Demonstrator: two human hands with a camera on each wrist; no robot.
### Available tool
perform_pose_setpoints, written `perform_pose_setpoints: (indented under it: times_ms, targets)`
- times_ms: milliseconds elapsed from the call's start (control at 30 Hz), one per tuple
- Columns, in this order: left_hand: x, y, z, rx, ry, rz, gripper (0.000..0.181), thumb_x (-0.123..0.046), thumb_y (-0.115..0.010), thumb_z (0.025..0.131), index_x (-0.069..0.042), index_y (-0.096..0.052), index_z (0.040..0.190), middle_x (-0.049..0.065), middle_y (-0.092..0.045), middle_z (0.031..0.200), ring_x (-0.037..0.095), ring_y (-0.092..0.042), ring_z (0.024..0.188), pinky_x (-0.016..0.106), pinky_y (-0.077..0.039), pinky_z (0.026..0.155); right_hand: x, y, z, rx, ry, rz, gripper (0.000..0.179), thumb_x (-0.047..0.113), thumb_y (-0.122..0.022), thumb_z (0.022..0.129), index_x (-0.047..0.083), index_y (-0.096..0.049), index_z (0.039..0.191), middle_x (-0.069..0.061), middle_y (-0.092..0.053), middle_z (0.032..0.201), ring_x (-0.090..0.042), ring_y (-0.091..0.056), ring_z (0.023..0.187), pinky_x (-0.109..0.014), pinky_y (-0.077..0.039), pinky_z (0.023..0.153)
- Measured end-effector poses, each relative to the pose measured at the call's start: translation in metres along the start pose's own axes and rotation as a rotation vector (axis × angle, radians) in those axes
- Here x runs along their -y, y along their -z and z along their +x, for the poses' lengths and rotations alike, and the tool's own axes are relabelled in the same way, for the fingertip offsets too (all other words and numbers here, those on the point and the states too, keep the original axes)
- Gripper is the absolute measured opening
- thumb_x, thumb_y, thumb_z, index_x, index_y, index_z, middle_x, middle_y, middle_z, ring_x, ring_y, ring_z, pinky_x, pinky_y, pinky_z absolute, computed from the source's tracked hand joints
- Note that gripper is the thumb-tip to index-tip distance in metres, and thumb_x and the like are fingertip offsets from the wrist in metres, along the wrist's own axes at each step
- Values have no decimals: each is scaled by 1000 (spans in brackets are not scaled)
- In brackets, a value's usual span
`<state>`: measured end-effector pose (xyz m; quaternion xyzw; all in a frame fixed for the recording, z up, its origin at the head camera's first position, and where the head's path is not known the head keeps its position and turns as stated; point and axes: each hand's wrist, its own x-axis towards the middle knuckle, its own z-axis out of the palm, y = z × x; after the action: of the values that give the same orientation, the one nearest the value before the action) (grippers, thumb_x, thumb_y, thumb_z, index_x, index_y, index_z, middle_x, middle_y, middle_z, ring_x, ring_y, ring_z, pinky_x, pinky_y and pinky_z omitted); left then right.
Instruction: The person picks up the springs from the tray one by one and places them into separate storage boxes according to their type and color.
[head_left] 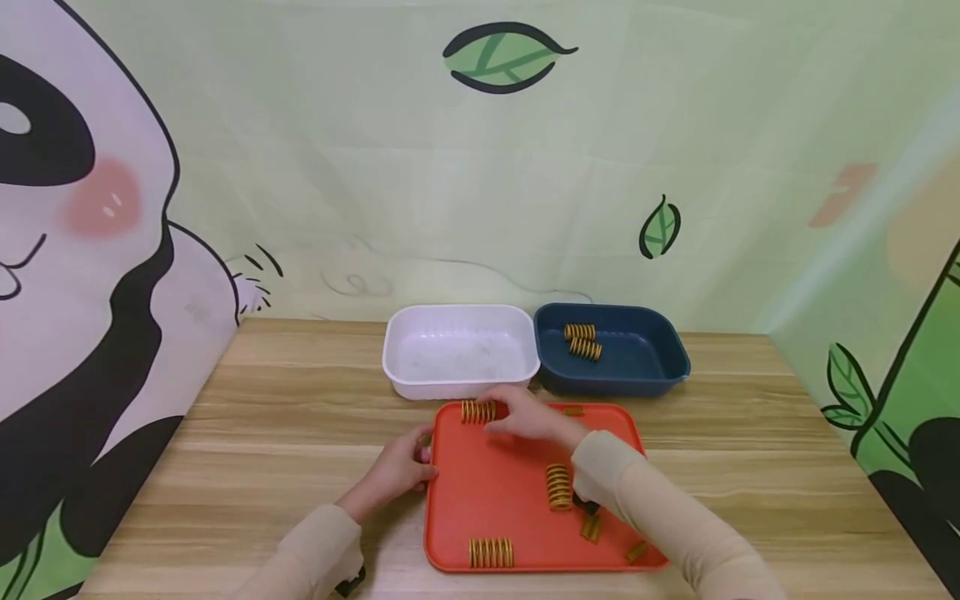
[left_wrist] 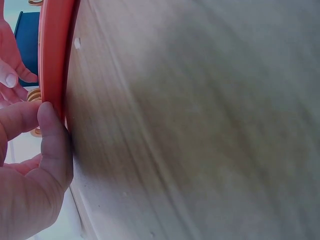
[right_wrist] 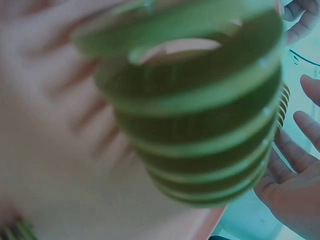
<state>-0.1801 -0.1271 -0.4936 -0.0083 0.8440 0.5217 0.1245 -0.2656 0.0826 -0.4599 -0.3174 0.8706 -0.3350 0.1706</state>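
Observation:
My left hand [head_left: 393,467] grips the left rim of a red tray [head_left: 495,483]; in the left wrist view its thumb and a finger lie at the tray edge [left_wrist: 54,55]. Over the tray's far side reaches my right hand [head_left: 525,415], fingers apart beside a large yellow coil spring [head_left: 477,412] at the far left corner. In the right wrist view the fingers [right_wrist: 300,155] are spread close to that spring [right_wrist: 283,107]. Another large spring [head_left: 558,487] stands out mid-tray, near the right wrist, and fills much of the right wrist view. A third large spring [head_left: 491,552] lies along the near edge.
Smaller springs lie on the tray: one at the far edge [head_left: 573,410], one near the right sleeve [head_left: 591,527], another by the near right corner [head_left: 637,551]. Behind stand a white bin [head_left: 461,389] and a dark blue bin [head_left: 637,350] holding two springs [head_left: 585,348].

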Motion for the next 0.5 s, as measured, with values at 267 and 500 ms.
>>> perform_pose_setpoints:
  times_ms: [267,500]
  targets:
    - [1,0,0,1,-4,4,62,9,-62,72,-2,-42,129,5,-47,72,13,-47,54,24,-46,45,0,-3,2,-13,-13,3,40,10,-65,78,1,-55,115,-13,-56,117,-25,-49,106,-43,-38,99]
    - [0,0,0,8,-8,0,62,9,-62,72,-1,-41,129,4,-46,71,12,-47,53,24,-46,45,-4,-10,7,-42,70,-73,37,4,-65,76,-2,-57,112,-14,-59,111,-25,-52,102,-41,-42,94]
